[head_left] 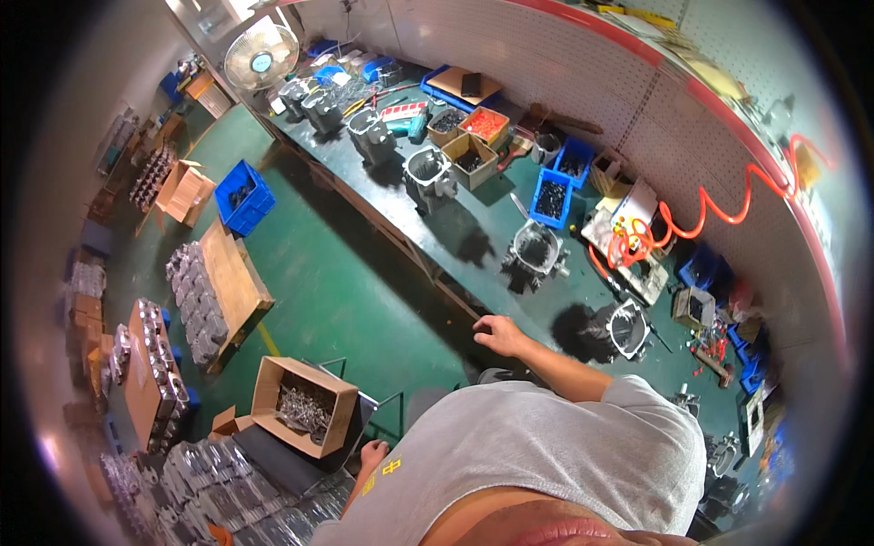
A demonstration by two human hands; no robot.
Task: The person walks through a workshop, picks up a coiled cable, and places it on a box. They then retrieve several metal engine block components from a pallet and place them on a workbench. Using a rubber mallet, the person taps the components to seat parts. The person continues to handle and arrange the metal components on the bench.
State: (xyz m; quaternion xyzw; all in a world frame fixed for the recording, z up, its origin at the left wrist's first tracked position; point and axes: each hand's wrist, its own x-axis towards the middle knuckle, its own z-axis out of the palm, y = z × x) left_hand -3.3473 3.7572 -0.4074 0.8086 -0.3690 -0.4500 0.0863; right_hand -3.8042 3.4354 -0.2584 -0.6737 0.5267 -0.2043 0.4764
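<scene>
My right hand [498, 336] is held out by the near edge of the green workbench [460, 238]. Its fingers are loosely bent and a little apart, with nothing visible in them. My left hand [372, 453] hangs low beside an open cardboard box [264, 387] filled with small metal parts [304, 409]. Only part of that hand shows, and its fingers are too small to read. On the bench, nearest my right hand, stand a grey cast metal housing [628, 329] and another housing [535, 247], both with their open ends up.
More housings line the bench toward a fan [261, 62]. Blue bins [552, 198] and small boxes of fasteners sit along its back. An orange coiled hose [719, 214] hangs at right. On the floor are a wooden pallet [238, 289], a blue crate [244, 198] and stacked castings [196, 309].
</scene>
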